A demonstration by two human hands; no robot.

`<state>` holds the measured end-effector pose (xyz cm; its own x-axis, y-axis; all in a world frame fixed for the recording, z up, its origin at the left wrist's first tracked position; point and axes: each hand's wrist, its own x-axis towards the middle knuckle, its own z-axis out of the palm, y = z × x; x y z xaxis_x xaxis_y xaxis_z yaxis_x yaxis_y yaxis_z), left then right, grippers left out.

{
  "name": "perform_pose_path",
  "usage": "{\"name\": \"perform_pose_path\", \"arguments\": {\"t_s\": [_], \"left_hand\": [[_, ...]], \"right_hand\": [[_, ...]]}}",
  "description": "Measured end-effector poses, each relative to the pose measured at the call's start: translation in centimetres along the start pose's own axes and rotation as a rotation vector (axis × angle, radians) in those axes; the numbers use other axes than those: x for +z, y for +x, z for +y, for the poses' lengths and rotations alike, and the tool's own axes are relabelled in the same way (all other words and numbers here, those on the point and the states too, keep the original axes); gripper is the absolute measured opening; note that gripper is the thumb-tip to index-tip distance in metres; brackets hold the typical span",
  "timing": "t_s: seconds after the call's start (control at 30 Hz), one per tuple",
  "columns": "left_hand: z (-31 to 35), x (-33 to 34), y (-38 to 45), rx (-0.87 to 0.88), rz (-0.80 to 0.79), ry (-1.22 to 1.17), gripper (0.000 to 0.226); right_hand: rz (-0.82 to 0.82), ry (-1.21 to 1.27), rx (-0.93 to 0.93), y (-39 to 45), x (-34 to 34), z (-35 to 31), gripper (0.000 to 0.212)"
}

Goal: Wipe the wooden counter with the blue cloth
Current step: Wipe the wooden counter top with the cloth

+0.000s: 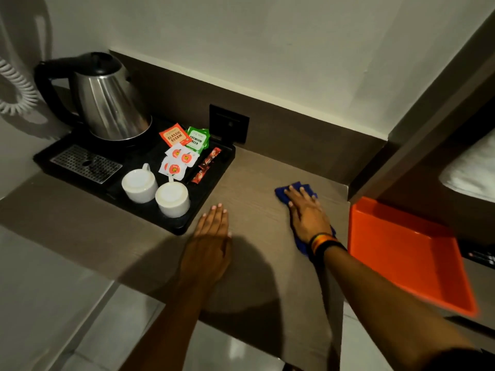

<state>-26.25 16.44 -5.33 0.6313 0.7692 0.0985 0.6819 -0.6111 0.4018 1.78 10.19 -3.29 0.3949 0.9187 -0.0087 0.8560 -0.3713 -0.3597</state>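
Nearest me, my left hand (211, 236) lies flat, fingers together, on the wooden counter (249, 188) just beside the black tray (53, 159). Further right, my right hand (308, 212) presses flat on the blue cloth (285, 192) — its length running away from me, the bare strip I judge unwiped lying leftward between both hands.

Right hand (308, 215) presses blue cloth (288, 192) flat on wooden counter (254, 183); left hand (211, 231) rests beside.

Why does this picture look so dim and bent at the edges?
Head view: warm, low light; the left hand throws a broad dark shadow on the counter; the kettle shows bright glare streaks; the wide lens curves straight edges, and the orange tray looks slightly smeared.
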Motion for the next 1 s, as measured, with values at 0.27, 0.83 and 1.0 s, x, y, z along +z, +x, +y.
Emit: {"name": "perform_pose_path", "arguments": {"t_s": [0.27,0.83,1.0], "left_hand": [[1.0,-0.7,-0.6,0.004,0.043,0.027,0.055],[-1.0,-1.5,-3.3,-0.002,0.006,-0.023,0.056],[-1.7,-1.4,-4.2,-0.005,0.017,-0.005,0.056]], "right_hand": [[-0.14,0.006,-0.304,-11.7,3.0,-4.1,0.049],[-0.187,-0.008,-0.282,-20.8,1.3,-2.1,0.047],[-0.038,-0.01,-0.049,-12.6,2.6,-7.5,0.048]]}}
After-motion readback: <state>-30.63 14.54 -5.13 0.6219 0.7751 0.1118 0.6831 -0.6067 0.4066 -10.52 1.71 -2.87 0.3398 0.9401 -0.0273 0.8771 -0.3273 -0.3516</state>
